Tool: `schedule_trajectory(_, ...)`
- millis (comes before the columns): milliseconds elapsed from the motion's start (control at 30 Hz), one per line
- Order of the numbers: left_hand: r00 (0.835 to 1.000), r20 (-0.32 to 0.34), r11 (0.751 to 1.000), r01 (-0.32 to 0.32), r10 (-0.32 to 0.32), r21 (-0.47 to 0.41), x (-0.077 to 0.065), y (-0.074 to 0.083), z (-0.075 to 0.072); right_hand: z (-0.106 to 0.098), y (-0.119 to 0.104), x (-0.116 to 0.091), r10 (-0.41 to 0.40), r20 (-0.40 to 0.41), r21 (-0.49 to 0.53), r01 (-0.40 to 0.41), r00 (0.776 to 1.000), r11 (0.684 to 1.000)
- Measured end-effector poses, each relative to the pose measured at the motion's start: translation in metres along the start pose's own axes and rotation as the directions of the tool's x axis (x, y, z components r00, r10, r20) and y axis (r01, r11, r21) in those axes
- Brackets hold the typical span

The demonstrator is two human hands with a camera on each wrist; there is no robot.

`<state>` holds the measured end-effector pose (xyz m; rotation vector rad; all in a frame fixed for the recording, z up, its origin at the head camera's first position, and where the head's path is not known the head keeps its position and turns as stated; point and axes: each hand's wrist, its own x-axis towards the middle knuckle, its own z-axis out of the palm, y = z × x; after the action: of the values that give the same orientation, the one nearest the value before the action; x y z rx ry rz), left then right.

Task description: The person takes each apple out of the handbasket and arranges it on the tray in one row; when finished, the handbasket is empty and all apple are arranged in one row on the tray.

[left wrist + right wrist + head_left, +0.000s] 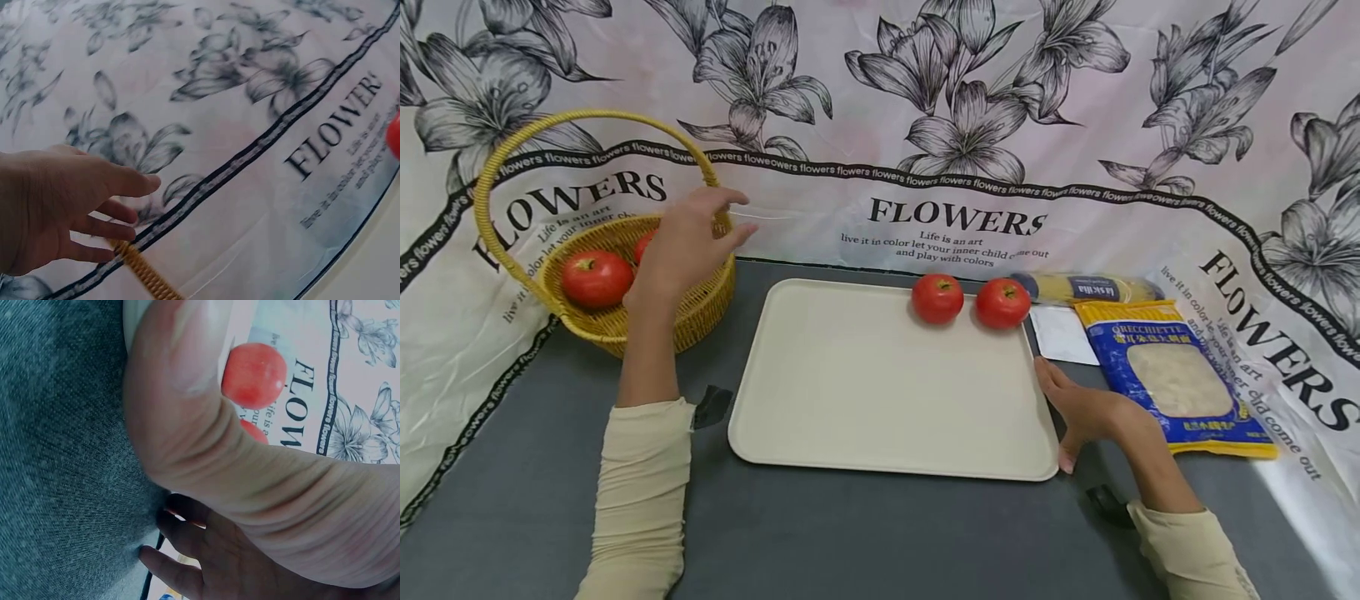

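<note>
My left hand (pixel 688 242) is over the right side of a yellow wicker basket (pixel 715 312), fingers loosely spread, holding nothing. Its fingertips are near the basket's handle (pixel 150 275) in the left wrist view; I cannot tell whether they touch. A red tomato (pixel 597 279) lies in the basket, and another tomato (pixel 643 244) is partly hidden behind the hand. My right hand (pixel 1090 414) rests at the right edge of a cream tray (pixel 887 392), thumb by the near corner and fingers along the side. Two tomatoes, one left (pixel 937 299) and one right (pixel 1002 303), sit at the tray's far right.
Right of the tray lie a yellow-and-blue pasta bag (pixel 1180 379), a white packet (pixel 1064 335) and a long pack of yellow pasta (pixel 1093 288). A flower-printed sheet (pixel 820 196) rises behind the grey table (pixel 865 533).
</note>
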<state>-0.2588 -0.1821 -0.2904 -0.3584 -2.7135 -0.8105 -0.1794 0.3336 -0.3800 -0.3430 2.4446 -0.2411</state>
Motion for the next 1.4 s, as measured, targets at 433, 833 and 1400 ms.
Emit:
schedule_trajectory(433,0.973,0.008,0.973,0.229,-0.229,-0.011,-0.011,-0.066,-0.018,0.000,-0.003,0.000,0.027,0.022,-0.002,-0.027,0.999,1.000)
schedule_trajectory(833,0.878,0.285,0.923,0.371,-0.385,0.105,-0.009,-0.098,0.008,-0.001,-0.003,0.001,0.025,0.023,0.000,-0.025,0.999,1.000)
schedule_trajectory(1400,0.884,0.110,0.891,0.451,-0.454,0.056,-0.008,-0.095,0.017,-0.003,-0.001,0.002,0.033,0.024,0.014,-0.033,0.999,0.999)
